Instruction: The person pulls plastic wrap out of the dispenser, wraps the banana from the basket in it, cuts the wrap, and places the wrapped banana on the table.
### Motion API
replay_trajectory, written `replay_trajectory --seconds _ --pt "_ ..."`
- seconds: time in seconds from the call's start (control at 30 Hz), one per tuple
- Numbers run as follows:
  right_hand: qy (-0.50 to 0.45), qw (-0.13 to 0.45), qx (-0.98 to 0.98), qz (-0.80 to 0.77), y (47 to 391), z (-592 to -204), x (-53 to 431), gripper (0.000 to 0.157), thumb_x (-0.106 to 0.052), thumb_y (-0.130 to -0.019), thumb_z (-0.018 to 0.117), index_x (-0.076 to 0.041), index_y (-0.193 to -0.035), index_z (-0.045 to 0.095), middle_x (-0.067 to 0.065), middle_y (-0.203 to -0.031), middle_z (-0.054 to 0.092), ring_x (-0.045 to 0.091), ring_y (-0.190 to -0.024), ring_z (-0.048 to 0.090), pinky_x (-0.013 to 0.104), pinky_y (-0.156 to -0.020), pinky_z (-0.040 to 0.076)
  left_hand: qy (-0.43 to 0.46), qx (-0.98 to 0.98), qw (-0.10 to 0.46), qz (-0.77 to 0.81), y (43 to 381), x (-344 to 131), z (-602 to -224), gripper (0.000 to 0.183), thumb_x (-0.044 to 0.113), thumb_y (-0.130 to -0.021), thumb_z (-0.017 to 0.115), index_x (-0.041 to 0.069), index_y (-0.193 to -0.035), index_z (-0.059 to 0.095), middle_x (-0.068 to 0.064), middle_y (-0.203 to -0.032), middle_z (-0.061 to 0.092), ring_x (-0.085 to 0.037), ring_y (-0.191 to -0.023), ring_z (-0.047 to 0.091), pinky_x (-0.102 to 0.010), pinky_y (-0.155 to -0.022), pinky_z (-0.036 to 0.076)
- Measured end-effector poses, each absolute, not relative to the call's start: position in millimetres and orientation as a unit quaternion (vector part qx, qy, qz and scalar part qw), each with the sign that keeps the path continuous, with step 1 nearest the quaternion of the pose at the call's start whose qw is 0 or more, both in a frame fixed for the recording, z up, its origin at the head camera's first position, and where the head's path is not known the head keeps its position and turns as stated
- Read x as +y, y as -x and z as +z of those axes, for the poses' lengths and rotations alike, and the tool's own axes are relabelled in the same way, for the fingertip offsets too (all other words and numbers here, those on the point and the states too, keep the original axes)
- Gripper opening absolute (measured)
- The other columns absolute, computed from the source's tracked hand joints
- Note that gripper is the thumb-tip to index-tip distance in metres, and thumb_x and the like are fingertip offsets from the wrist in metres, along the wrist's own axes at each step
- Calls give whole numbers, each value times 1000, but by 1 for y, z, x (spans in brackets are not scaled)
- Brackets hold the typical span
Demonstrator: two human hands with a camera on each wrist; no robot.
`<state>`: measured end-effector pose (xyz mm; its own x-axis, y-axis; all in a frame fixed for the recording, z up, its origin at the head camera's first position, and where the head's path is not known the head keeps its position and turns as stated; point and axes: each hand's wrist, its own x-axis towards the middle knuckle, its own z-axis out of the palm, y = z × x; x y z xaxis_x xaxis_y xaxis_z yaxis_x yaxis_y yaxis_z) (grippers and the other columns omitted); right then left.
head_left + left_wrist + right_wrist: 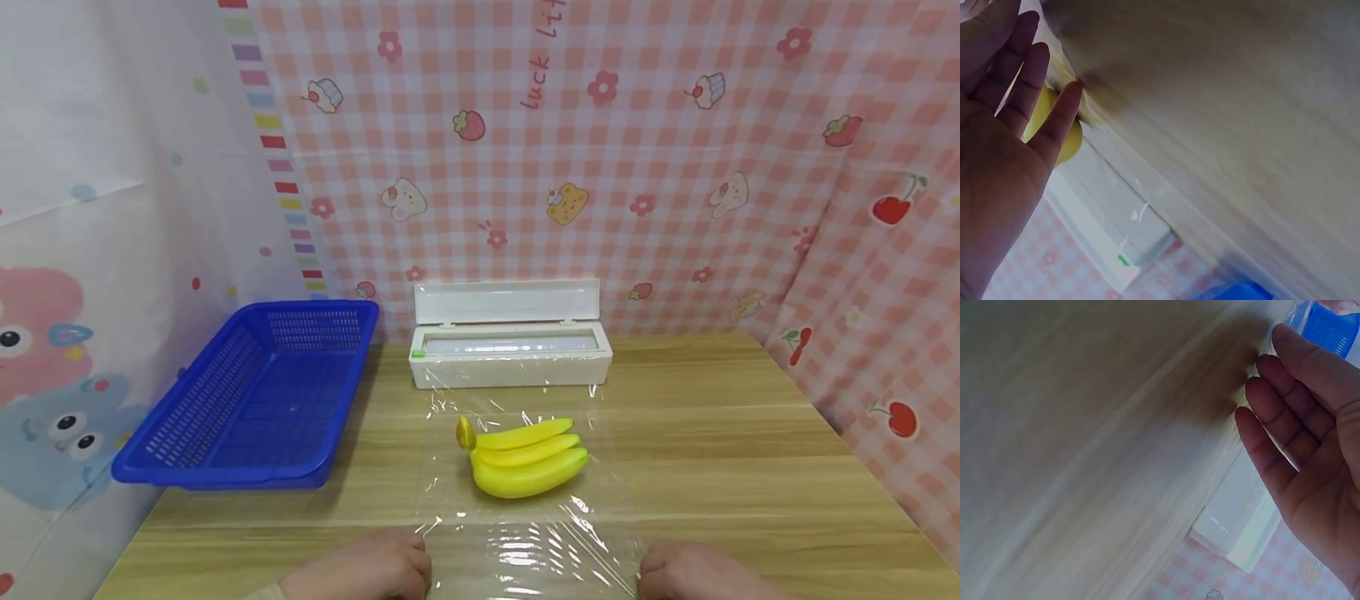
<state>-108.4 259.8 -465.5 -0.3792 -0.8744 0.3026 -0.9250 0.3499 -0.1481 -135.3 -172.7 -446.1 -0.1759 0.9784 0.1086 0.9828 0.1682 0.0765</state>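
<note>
A bunch of yellow bananas (528, 460) lies mid-table, its stem to the left. Clear cling film (517, 550) stretches from the white film dispenser (513, 369) past the bananas to both hands. At the film's near left corner is my left hand (371, 571), its fingertips down at the tabletop; in the left wrist view its fingers (1063, 115) are extended, the thumb side partly out of frame. My right hand (693, 571) is at the near right corner. Its gently bent fingers (1266, 453) reach down to the table, thumb beside the index finger.
A blue plastic basket (300, 417) stands at the left of the wooden table (712, 433). The dispenser's lid (507, 302) is up, leaning toward the checked cloth (480, 175) behind. Printed cloth also hangs on both sides.
</note>
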Motion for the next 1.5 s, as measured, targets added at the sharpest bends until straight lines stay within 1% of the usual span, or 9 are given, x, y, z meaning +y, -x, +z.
replay_trajectory --seconds 0.1,0.2,0.43,0.63,0.93,1.1,1.2,1.33,1.5 --pt "-538 81 -824 159 107 -463 262 23 -19 -67 78 -32 -74 60 -26 -79 47 -14 -72 38 -1 -61 25 633 -768 -4 -97 135 -175 -444 15 17 -77 71 26 -70 61 21 -78 51 6 -78 45 -2 -71 29" --pt "-514 70 -837 174 104 -460 263 25 -18 -67 78 -33 -74 60 -27 -81 47 -13 -72 39 -1 -62 24 633 -767 -1 -104 137 -176 -442 16 15 -76 71 25 -71 61 20 -76 50 6 -76 44 -2 -70 30" --pt "-444 -13 -864 237 99 -455 265 28 -11 -71 75 -34 -77 60 -29 -81 48 -10 -70 43 5 -59 33 639 -764 13 -85 137 -175 -441 17 15 -74 74 27 -70 63 21 -79 54 6 -78 46 -2 -70 30" --pt "-493 23 -844 210 105 -455 264 34 -4 -65 75 -31 -77 60 -27 -79 45 -12 -70 40 0 -63 28 645 -761 35 -57 134 -172 -444 16 19 -79 73 28 -69 64 21 -81 54 6 -78 46 -1 -69 27" --pt "-488 -12 -844 221 107 -452 263 30 -5 -71 74 -31 -79 60 -27 -82 47 -10 -72 42 2 -62 31 649 -757 57 -41 134 -173 -450 18 29 -82 73 30 -66 65 22 -75 48 3 -77 44 -7 -72 32" --pt "-492 -14 -845 207 108 -450 263 30 -5 -71 74 -30 -78 58 -27 -80 45 -10 -71 41 2 -61 30 653 -755 61 -28 136 -173 -450 16 26 -80 72 30 -68 62 21 -75 48 3 -76 44 -8 -71 33" --pt "-489 -10 -846 212 107 -448 262 31 -4 -70 74 -30 -78 58 -26 -80 46 -10 -71 41 2 -62 30 646 -760 47 -61 137 -175 -448 18 20 -79 71 28 -69 58 20 -75 47 4 -75 43 -6 -70 31" --pt "-468 -14 -854 227 104 -444 263 35 -2 -69 73 -31 -80 57 -27 -80 45 -9 -70 42 5 -60 33 624 -770 17 -135 138 -180 -441 19 12 -76 72 26 -74 60 20 -77 49 5 -76 45 -4 -73 31" --pt "-455 -16 -857 239 104 -438 266 30 -9 -81 74 -33 -84 57 -27 -82 47 -8 -71 45 9 -60 36 589 -787 9 -184 139 -188 -431 18 11 -80 74 25 -83 63 19 -83 55 4 -83 50 -5 -79 35"
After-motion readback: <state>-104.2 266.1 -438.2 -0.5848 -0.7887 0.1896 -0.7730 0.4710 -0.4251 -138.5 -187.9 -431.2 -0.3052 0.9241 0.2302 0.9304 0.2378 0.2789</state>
